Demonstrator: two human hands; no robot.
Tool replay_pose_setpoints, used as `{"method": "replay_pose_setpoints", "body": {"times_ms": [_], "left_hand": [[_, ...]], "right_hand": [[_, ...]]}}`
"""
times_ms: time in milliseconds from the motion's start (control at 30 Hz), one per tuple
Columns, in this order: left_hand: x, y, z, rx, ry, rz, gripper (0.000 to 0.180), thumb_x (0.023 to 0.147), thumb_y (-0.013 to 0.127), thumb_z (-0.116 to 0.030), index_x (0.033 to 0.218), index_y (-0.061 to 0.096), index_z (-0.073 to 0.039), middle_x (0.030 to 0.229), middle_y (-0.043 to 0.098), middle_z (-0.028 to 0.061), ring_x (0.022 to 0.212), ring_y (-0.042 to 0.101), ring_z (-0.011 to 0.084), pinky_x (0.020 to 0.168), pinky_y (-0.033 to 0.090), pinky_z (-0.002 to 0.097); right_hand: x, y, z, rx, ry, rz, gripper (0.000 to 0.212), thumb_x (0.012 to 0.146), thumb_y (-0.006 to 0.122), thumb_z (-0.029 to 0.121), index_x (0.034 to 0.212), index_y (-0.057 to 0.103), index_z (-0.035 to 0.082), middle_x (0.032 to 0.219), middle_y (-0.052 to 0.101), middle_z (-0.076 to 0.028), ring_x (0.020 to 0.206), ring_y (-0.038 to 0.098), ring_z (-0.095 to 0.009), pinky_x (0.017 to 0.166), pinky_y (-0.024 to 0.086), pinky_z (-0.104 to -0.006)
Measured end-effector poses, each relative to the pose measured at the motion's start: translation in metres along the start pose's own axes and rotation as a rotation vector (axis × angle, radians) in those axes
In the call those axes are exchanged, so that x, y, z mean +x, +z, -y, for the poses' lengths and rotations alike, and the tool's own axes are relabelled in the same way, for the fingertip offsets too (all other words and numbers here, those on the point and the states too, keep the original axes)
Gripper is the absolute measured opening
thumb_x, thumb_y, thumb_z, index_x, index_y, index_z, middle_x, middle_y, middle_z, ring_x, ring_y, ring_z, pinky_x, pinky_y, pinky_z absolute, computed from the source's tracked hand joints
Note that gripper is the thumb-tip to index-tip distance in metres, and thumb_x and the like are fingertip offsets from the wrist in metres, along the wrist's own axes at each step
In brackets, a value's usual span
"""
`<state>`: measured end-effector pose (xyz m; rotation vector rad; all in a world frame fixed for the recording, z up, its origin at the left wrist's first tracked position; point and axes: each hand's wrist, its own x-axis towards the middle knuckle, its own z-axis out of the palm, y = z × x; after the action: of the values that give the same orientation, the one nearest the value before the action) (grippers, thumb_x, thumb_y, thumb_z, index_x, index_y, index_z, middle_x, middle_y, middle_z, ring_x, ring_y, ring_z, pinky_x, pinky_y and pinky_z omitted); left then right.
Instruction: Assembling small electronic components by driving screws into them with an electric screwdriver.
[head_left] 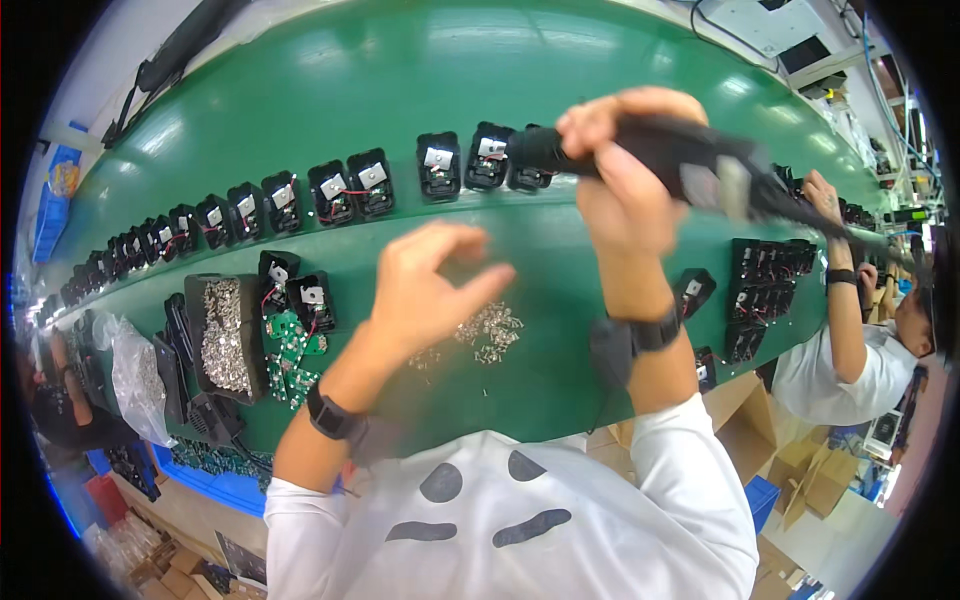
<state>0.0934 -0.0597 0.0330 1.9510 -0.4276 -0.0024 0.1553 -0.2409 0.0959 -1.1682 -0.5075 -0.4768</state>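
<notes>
Your white garment (490, 570) meets the near edge of the green worktop (560, 390), and you wear a dark band on each wrist. In from the middle of that edge lies a loose pile of small metal parts (490, 332). Toward the left end of the worktop, a clear plastic bag (137, 380) lies near a dark tray (254, 345) filled with more such parts. Green circuit boards (290, 350) are heaped just beside the tray, with two black housings at their far side.

Your left hand (430, 285) shows just beside the loose pile, blurred, its thumb and fingers apart and nothing between them; I cannot tell whether it touches the surface. Toward the right end, a block of black housings (765, 290) stands in close rows.

Your right hand (635, 175) is closed around a black tool (700, 150), which is blurred. Its left end overlaps a long row of black housings (370, 185) with silver plates, running from the left end to past the middle; contact there is unclear. A co-worker's hand (825, 195) reaches over the right end.
</notes>
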Motion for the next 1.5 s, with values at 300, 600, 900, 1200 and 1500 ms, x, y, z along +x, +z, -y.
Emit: {"method": "replay_pose_setpoints", "body": {"times_ms": [300,600,900,1200,1500], "left_hand": [[0.074,-0.006,0.020,0.663,0.242,-0.036,0.082,0.057,0.087,-0.024,0.130,0.051,-0.016,0.134,0.048,0.0086,0.131,0.042,0.0311,0.109,0.029,0.0534],[0.101,0.003,0.067,0.387,0.317,0.176,0.076,0.057,0.085,-0.020,0.126,0.056,-0.008,0.123,0.058,0.0120,0.117,0.055,0.0305,0.105,0.038,0.0472],[0.124,0.009,0.061,0.236,0.445,0.092,0.036,0.055,0.081,-0.020,0.085,0.065,-0.009,0.082,0.064,0.0109,0.081,0.063,0.0315,0.074,0.049,0.0429],[0.105,-0.001,0.066,0.368,0.410,0.092,0.046,0.053,0.081,-0.024,0.096,0.068,-0.010,0.090,0.067,0.0087,0.084,0.064,0.0285,0.079,0.048,0.0401],[0.079,0.005,0.028,0.641,0.345,-0.057,0.075,0.059,0.082,-0.025,0.125,0.055,-0.003,0.125,0.056,0.0163,0.119,0.052,0.0341,0.112,0.022,0.0593]], "right_hand": [[0.004,-0.014,-0.031,0.023,0.055,-0.044,0.034,0.076,0.061,-0.006,0.107,0.049,-0.002,0.079,0.060,-0.011,0.071,0.060,-0.019,0.069,0.055,-0.0334],[0.004,-0.011,-0.046,0.046,0.053,0.051,0.033,0.076,0.060,-0.008,0.106,0.046,-0.003,0.079,0.060,-0.012,0.071,0.060,-0.018,0.069,0.054,-0.0331],[0.012,-0.001,-0.044,-0.420,0.095,0.244,0.027,0.060,0.066,0.001,0.085,0.056,0.008,0.065,0.063,0.000,0.055,0.061,-0.012,0.058,0.051,-0.0260],[0.001,-0.007,-0.041,-0.378,-0.007,0.359,0.025,0.067,0.063,-0.006,0.088,0.052,0.003,0.078,0.064,-0.007,0.070,0.064,-0.014,0.065,0.052,-0.0270],[-0.028,0.017,0.022,-0.073,0.129,-0.027,0.029,0.073,0.070,0.004,0.098,0.055,0.003,0.078,0.065,-0.004,0.072,0.064,-0.012,0.069,0.051,-0.0273]]}}
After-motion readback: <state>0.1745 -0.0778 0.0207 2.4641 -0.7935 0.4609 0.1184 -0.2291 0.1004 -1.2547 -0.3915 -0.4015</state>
